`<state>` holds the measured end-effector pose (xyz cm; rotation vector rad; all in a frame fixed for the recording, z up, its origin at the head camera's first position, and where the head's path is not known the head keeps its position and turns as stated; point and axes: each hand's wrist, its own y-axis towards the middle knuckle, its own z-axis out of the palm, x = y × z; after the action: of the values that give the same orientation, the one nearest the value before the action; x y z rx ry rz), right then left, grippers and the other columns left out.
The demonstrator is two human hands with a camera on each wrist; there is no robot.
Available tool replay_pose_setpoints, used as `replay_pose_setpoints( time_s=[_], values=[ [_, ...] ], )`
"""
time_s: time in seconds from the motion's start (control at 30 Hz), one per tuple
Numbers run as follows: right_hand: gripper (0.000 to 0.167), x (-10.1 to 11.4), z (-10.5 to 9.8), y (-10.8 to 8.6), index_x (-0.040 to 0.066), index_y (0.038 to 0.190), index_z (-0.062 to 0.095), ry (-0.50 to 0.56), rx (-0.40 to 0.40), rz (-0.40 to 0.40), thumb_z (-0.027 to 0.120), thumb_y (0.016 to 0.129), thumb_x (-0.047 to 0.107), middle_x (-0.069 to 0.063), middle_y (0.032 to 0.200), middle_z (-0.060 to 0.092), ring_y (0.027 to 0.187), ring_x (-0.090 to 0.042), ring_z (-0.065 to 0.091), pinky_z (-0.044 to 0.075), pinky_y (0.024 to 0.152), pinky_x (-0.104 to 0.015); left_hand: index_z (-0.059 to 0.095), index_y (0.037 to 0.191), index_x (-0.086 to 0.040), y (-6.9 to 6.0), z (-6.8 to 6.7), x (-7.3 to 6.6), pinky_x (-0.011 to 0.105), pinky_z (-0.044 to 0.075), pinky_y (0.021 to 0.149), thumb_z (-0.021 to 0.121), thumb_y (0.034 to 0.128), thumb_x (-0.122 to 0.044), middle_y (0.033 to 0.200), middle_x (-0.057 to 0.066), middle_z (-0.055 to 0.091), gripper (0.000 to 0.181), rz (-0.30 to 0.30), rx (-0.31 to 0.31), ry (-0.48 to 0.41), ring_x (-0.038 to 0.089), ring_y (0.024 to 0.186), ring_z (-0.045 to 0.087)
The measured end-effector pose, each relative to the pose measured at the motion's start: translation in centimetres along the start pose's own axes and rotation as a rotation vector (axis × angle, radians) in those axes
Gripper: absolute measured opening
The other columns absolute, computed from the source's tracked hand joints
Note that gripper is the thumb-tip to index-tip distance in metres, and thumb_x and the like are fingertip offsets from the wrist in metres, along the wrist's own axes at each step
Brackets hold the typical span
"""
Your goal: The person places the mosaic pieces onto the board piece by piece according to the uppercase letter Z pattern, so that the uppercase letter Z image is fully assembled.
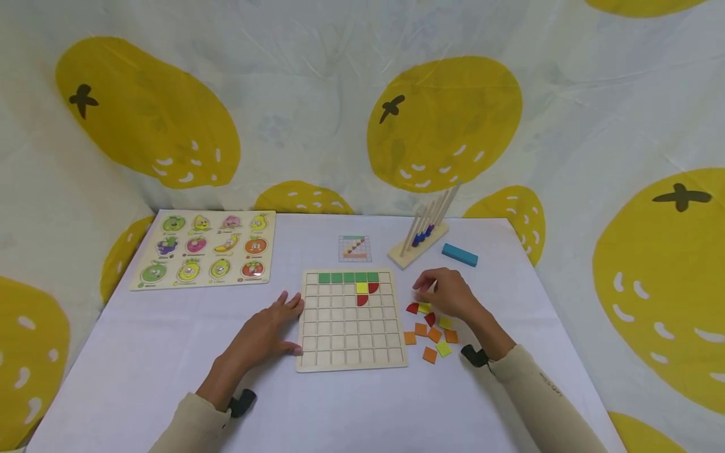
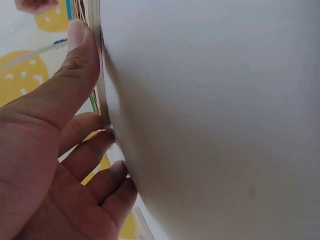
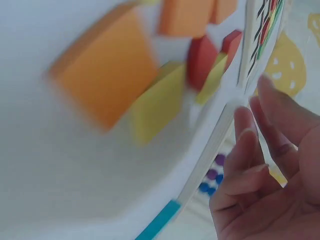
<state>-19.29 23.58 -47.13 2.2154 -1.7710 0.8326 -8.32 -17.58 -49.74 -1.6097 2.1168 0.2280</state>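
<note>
A wooden grid board [image 1: 340, 324] lies flat on the table. Along its top row runs a line of green squares [image 1: 348, 277], with a yellow square [image 1: 362, 288] and two red quarter-round tiles [image 1: 362, 301] below. My left hand [image 1: 266, 330] touches the board's left edge with fingers spread; in the left wrist view the thumb [image 2: 77, 55] rests against that edge. To the board's right, my right hand [image 1: 447, 292] hovers above loose tiles, fingers loosely bent. The right wrist view shows no tile between its thumb and fingers. Loose orange [image 1: 434, 335], yellow [image 1: 443, 348] and red tiles [image 1: 413, 308] lie below it.
Behind the board lies a small pattern card [image 1: 355, 249]. A wooden peg stand [image 1: 419, 245] with blue and purple beads is at the back right, a teal block [image 1: 460, 255] beside it. A fruit puzzle board [image 1: 204, 248] lies at the back left.
</note>
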Motion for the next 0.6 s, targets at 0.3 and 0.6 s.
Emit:
replay_pose_setpoints(
  time_s=[0.3,0.6],
  values=[
    [0.023,-2.0,-0.4,-1.5,0.016,0.101,0.077,0.008,0.064,0.083,0.091,0.086,0.026,-0.001,0.091,0.068,0.085,-0.021,0.059,0.05,0.071,-0.03,0.044,0.162,-0.013,-0.1,0.0,0.1,0.067,0.042,0.119,0.099,0.0683,-0.038,0.171,0.006,0.039,0.111,0.008,0.001,0.006,0.038,0.163,0.028],
    [0.028,-1.7,0.5,-1.3,0.018,0.096,0.075,-0.046,0.069,0.129,0.094,0.082,0.031,-0.001,0.087,0.066,0.087,-0.02,0.059,0.05,0.072,-0.031,0.044,0.162,-0.014,0.1,0.1,0.1,0.066,0.041,0.12,0.099,0.0682,-0.038,0.172,0.004,0.037,0.111,0.004,0.012,0.004,0.037,0.163,0.027]
  ],
)
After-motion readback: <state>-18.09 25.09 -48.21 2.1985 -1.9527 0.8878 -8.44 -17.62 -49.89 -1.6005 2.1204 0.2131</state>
